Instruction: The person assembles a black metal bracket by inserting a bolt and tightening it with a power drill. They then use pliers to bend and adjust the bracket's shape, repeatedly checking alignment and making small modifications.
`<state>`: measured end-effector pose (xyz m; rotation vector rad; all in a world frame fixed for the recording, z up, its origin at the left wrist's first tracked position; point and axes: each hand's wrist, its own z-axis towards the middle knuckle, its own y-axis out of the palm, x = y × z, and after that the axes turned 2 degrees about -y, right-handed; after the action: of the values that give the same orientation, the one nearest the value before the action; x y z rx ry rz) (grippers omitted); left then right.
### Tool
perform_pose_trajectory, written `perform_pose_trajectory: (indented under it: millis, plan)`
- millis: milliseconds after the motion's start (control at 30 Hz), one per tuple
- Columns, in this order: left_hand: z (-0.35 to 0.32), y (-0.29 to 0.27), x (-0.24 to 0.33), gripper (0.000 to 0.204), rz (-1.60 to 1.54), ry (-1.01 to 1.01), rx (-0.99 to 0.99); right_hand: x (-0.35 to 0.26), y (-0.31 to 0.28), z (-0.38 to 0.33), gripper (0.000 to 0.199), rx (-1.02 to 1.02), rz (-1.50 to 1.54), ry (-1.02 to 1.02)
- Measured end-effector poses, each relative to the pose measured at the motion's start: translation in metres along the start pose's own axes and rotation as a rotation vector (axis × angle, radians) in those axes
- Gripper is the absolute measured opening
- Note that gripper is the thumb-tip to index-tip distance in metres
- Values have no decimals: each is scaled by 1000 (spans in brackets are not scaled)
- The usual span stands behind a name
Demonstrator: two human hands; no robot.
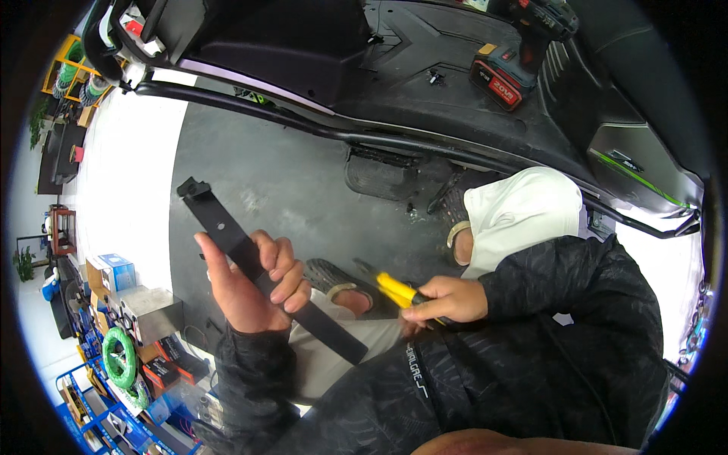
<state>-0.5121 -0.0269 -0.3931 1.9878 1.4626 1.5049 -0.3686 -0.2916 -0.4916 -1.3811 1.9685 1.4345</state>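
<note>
Our left hand (258, 284), at 8 o'clock, wraps its fingers and thumb round a black flat bar (227, 236), whose hooked end points to 10 o'clock. Our right hand (455, 299), at 4 o'clock, is closed round yellow-and-black pliers (396, 289), nose towards 10 o'clock and apart from the bar; that nose is too blurred for us to tell its spread. As we judge it, both pieces are picked up, while the bar is loose and fastened to nothing; how much work is left we cannot tell. We count one bar with one round hole (221, 226) showing, one pair of pliers, and one cordless drill (516, 64) lying at 1 to 2 o'clock on one black footboard (409, 38). Small metal fasteners (434, 76) lie there too, at 1 o'clock, too small for us to count
</note>
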Motion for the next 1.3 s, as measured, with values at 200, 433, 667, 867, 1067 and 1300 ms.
perform_pose_trajectory:
  millis: [200,433,667,867,1067,1300]
  plan:
    - [23,21,-7,73,73,-92,133,-100,-35,-8,44,358,-615,-412]
    - [45,39,-24,57,401,40,122,-155,-45,8,35,447,-742,-539]
    - [62,47,-31,49,733,289,110,-139,-35,8,39,314,-574,-524]
    - [68,43,-31,47,730,343,75,-146,-31,-7,35,280,-549,-507]
    - [66,41,-36,44,727,334,66,-145,-33,-8,32,229,-600,-608]
    - [71,32,-36,39,814,464,148,-163,-60,-14,36,437,-886,-579]
